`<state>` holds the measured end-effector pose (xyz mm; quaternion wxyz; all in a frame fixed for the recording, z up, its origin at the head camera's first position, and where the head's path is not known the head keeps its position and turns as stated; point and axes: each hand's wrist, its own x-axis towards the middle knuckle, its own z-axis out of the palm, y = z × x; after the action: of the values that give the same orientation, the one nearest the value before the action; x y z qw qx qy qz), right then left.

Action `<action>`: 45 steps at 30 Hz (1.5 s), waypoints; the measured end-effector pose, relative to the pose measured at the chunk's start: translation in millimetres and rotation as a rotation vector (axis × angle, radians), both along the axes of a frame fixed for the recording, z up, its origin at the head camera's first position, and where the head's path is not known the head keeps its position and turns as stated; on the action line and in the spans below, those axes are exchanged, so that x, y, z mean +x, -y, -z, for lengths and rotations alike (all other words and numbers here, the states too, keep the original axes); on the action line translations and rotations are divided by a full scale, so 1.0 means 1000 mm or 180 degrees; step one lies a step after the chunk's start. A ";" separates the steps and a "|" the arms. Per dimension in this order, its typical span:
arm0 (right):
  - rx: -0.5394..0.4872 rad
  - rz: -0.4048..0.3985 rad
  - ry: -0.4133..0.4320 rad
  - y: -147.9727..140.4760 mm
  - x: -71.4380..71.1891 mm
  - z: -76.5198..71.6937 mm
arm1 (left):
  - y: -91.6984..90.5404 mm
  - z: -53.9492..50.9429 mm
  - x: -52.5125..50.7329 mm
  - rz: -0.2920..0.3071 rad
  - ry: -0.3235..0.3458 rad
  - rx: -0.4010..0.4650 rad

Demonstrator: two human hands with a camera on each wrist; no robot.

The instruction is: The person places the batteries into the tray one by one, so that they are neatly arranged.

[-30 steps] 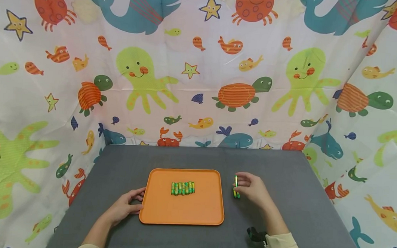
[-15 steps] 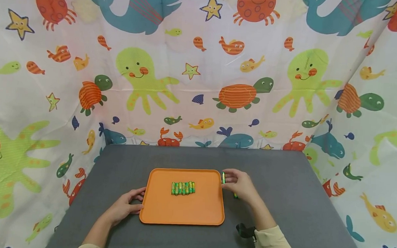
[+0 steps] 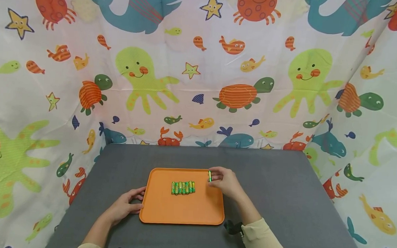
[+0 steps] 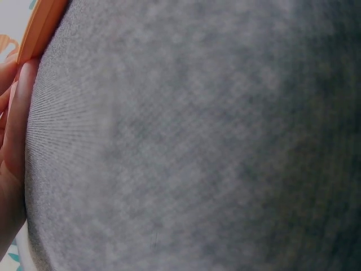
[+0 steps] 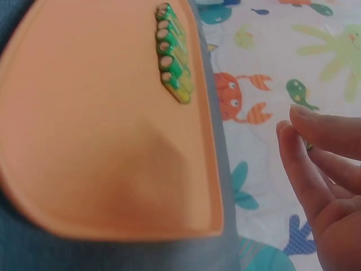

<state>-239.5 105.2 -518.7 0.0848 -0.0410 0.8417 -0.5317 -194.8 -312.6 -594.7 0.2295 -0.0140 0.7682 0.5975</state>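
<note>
In the head view an orange tray [image 3: 167,212] lies on the grey table, bearing a side-by-side row of several green-and-yellow batteries [image 3: 183,187]. My right hand [image 3: 225,181] pinches one more battery [image 3: 210,176] upright between thumb and fingertips, over the tray's far right corner. From the right wrist, that battery is nearly all hidden behind the fingers [image 5: 302,164]. My left hand [image 3: 127,203] holds the tray's left edge, thumb nearer to me and fingers farther off. The left wrist view catches only part of this hand [image 4: 14,141] against the tray rim [image 4: 42,28].
Grey cloth covers the table [image 3: 282,203]. A white curtain [image 3: 199,101] printed with sea animals hangs behind it and along both sides. A black strap [image 3: 232,227] is on the right wrist.
My right hand has carried a battery leftward from the table right of the tray to above its right side. Batteries seen there earlier are now behind the arm. The left hand stays put.
</note>
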 end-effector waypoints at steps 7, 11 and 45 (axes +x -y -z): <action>0.0076 -0.0217 -0.0019 0.015 -0.007 0.013 | 0.000 -0.001 0.000 0.0033 -0.0016 0.0012; 0.0132 -0.0290 -0.0045 0.023 -0.011 0.027 | 0.000 0.000 0.000 0.0021 -0.0015 0.0003; 0.0307 -0.0316 -0.0138 0.024 -0.004 0.032 | 0.002 0.000 0.000 0.0104 -0.0028 0.0069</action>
<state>-243.2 80.9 -550.3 0.0947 -0.0900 0.8649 -0.4847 -194.9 -314.6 -594.2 0.2360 0.0036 0.7628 0.6020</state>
